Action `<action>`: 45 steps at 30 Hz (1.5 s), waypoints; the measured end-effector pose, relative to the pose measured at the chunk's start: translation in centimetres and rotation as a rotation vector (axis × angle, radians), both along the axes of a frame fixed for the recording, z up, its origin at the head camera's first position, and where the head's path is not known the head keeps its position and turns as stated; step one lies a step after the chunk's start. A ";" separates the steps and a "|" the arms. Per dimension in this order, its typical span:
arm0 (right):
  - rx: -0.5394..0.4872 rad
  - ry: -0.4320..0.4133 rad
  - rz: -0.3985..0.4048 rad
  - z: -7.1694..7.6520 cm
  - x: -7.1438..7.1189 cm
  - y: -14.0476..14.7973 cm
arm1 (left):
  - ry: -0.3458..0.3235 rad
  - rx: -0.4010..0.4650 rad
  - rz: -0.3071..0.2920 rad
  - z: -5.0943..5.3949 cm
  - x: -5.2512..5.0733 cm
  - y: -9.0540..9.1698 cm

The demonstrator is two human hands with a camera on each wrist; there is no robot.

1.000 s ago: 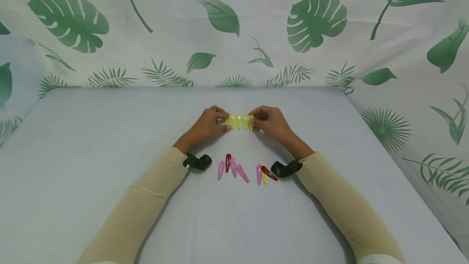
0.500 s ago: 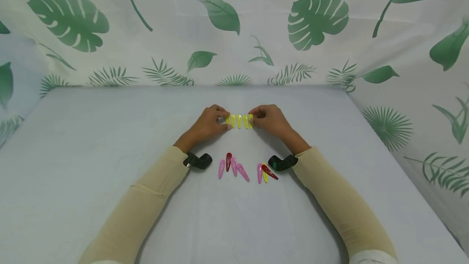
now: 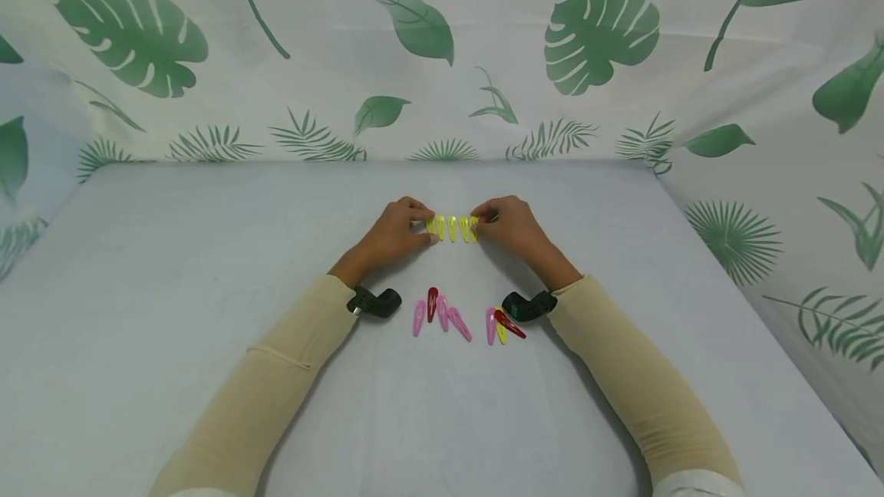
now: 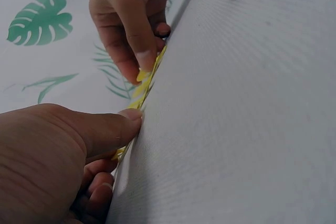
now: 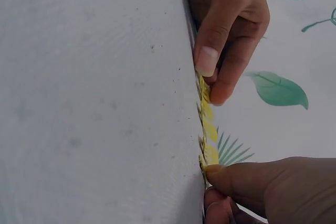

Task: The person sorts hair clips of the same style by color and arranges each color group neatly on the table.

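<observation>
Several yellow snap hair clips [image 3: 452, 228] lie side by side in a row on the white table, narrow ends toward me. At the row's left end my left hand [image 3: 395, 232] pinches the outermost clip, thumb at its near end and a finger at its far end. My right hand [image 3: 512, 228] holds the rightmost yellow clip [image 3: 474, 222] between thumb and finger, close beside its neighbour. In the left wrist view, the left thumb [image 4: 113, 129] covers part of the row. The right thumb [image 5: 236, 179] partly hides the end clip in the right wrist view.
Nearer me lies a loose group of pink clips [image 3: 419, 318] with a red clip [image 3: 432, 305]. Right of it, another pink clip [image 3: 491, 326], a yellow one and a slanting red one [image 3: 509, 324] overlap. A leaf-print cloth [image 3: 442, 83] hangs behind the table.
My right hand has shifted slightly left, bringing the rightmost yellow clip closer to its neighbour. The left hand stays almost still. The loose clips lie as before.
</observation>
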State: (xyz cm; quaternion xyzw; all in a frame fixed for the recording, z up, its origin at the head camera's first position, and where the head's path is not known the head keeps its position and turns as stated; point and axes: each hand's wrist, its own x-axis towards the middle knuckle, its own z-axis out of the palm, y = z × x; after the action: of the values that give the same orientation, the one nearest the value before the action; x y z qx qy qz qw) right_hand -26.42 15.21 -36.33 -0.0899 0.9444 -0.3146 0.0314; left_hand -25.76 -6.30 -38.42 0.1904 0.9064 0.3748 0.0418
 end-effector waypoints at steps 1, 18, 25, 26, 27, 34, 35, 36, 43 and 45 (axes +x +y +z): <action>0.003 0.001 0.001 0.0 0.0 0.0 | 0.000 0.000 0.000 0.0 0.0 0.0; -0.182 0.025 -0.019 -0.6 1.1 1.7 | 0.013 -0.011 -0.002 -0.1 0.1 0.0; -0.218 -0.003 0.012 -0.2 2.5 3.2 | -0.001 -0.017 -0.004 0.3 0.1 -0.1; -0.220 -0.006 0.016 -0.2 2.6 3.4 | -0.001 -0.017 -0.003 0.4 0.1 -0.1; -0.227 -0.011 0.022 -0.1 2.7 3.4 | -0.001 -0.016 -0.003 0.4 0.2 -0.2; -0.249 -0.007 0.056 -0.1 3.3 3.7 | -0.003 -0.012 -0.001 0.3 0.2 -0.1; -0.246 -0.008 0.061 -0.1 3.4 3.6 | -0.004 -0.013 -0.001 0.2 0.2 -0.1; -0.242 -0.009 0.066 -0.1 3.5 3.6 | -0.003 -0.013 -0.002 0.2 0.2 0.0; -0.200 -0.037 0.097 0.1 4.8 3.8 | 0.002 -0.014 -0.003 0.2 0.2 0.0; -0.200 -0.053 0.099 0.1 5.2 3.9 | -0.001 -0.011 -0.002 0.2 0.2 0.0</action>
State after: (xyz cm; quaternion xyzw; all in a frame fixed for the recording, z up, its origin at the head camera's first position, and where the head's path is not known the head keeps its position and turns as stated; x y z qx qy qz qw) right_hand -21.20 19.15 -36.21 -0.1308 0.9016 -0.4075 0.0630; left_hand -25.54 -6.33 -38.24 0.1909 0.9082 0.3698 0.0439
